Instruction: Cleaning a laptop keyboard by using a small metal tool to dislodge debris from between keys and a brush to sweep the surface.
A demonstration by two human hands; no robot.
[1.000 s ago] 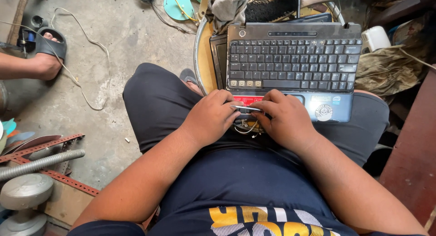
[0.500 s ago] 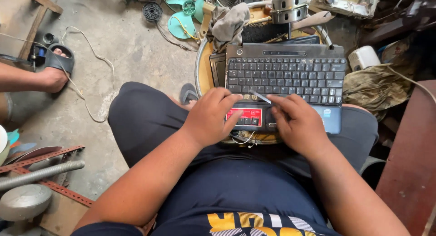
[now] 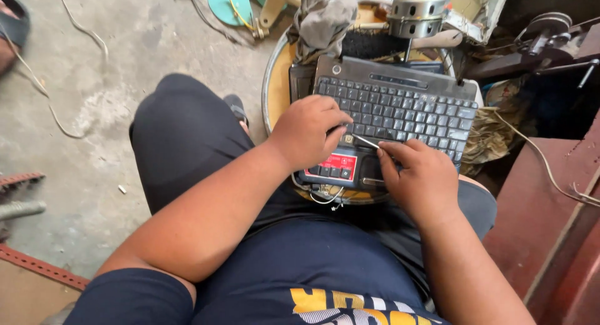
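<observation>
Laptop base (image 3: 400, 109) on our lap, stiff, light-ish, keys fragile. Left hand (image 3: 309, 131) pinches thin metal tool (image 3: 365, 141) w/ right hand (image 3: 415, 175); we'd grip base by side edges

The laptop base (image 3: 400, 106) is dark grey with black keys, and a red sticker (image 3: 331, 167) with small black squares sits at its near left corner. The shirt (image 3: 312, 275) is navy with yellow lettering, the trousers (image 3: 181, 144) black. The floor (image 3: 94, 81) is pale grey concrete; far off lies a teal disc (image 3: 228, 3).
</observation>
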